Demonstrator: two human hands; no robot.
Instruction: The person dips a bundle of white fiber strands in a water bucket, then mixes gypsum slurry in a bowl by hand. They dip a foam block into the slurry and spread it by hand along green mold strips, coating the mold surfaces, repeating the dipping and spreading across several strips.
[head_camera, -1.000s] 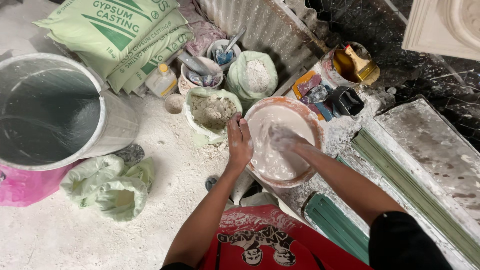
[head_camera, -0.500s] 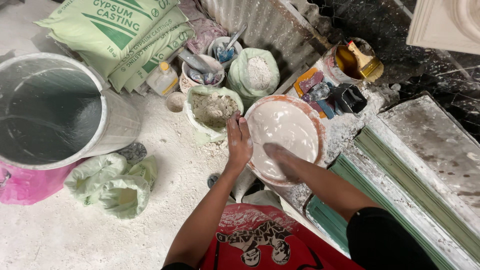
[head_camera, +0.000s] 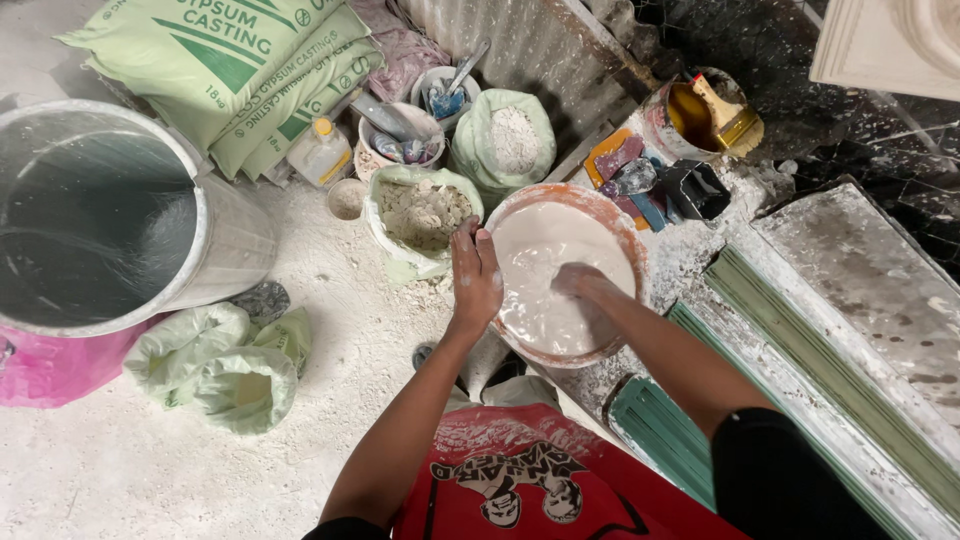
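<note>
Head view, materials: round orange-rimmed bowl (head_camera: 520, 205) holds smooth, wet off-white plaster mix (head_camera: 550, 260), glossy and thick; floor around you is caked with dry white powder.
Head view, surroundings: open green sack of lumpy grey powder (head_camera: 420, 212) just left of the bowl; second green sack of white powder (head_camera: 513, 138) behind it; big translucent bucket of water (head_camera: 95, 215) far left; stacked pale green paper bags (head_camera: 235, 70) at top left; crumpled green plastic bags (head_camera: 215, 360) near your left knee; ribbed green mould strips (head_camera: 800, 330) to your right.
Head view, bowl vs hands: bowl sits straight ahead of you, between both hands.
Head view, left hand: your left hand (head_camera: 474, 275) lies flat on the bowl's near-left rim, fingers together and straight, steadying it, dusted white.
Head view, right hand: your right hand (head_camera: 578, 280) is sunk into the mix, coated in it; fingers hidden under the surface, so can't tell how far they're spread.
</note>
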